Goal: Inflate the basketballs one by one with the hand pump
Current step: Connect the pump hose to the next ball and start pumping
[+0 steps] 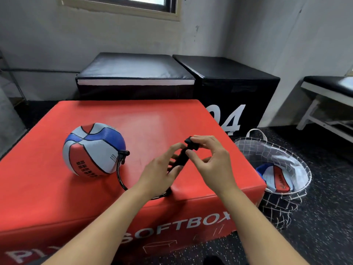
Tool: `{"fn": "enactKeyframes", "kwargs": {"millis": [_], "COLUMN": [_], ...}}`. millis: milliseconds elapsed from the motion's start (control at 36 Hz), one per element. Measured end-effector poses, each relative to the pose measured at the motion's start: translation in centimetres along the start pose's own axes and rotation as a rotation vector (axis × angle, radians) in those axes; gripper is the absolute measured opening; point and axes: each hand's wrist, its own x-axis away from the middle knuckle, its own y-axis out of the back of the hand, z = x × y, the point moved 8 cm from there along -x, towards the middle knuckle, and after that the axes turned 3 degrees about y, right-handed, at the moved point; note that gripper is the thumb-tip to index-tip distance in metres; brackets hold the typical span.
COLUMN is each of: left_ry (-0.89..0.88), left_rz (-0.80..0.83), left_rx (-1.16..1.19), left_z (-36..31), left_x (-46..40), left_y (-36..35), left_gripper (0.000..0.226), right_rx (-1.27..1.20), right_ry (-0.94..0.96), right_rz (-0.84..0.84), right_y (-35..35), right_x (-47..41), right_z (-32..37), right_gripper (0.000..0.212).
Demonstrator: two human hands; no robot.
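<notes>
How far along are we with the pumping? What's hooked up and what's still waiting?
Done: the hose is plugged into the ball on the red box. In hand: the left hand grips the pump body and the right hand pinches its handle, so this ball is being pumped or about to be. Left: a flat ball lies in the basket beside the box.
</notes>
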Motion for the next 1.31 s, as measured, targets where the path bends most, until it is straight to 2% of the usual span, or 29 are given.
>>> {"fn": "enactKeyframes", "kwargs": {"millis": [250, 361, 500, 583, 1000, 1194, 1306], "left_ry": [-0.044, -0.068, -0.109, -0.136, -0.023, 0.016, 0.008], "left_rz": [-0.004, 0.018, 0.047, 0.048, -0.014, -0.030, -0.040], "left_rx": [-0.034, -0.094, -0.190, -0.239, -0.011, 0.094, 0.092], "left_z": [-0.2, -0.7, -1.8, -2.4, 0.1, 0.9, 1.0], "left_x": [0.0, -0.1, 0.1, 0.3, 0.1, -0.1, 0.0], "left_y": [-0.5, -1.2, -1.9, -2.1, -0.2, 0.4, 0.6], "left_gripper": [0.070, 0.073, 0.066, 0.064, 0.070, 0.066, 0.073], "right_rx": [-0.045, -0.144, -0.178, -0.163, -0.080, -0.069, -0.103], "right_ry": [0.002, -0.019, -0.030, -0.048, 0.063, 0.006, -0.021], "right_rz": [-0.067, -0.212, -0.431, -0.490, -0.182, -0.072, -0.044], "right_y": [2.1, 5.5, 10.1, 11.2, 3.2, -0.4, -1.2], "right_x": [0.1, -0.7, -0.8, -0.5, -1.6, -1.4, -0.8], "right_z": [-0.1, 0.4, -0.1, -0.6, 1.5, 0.4, 0.2], "right_gripper": [0.022, 0.026, 0.027, 0.024, 0.023, 0.022, 0.024]}}
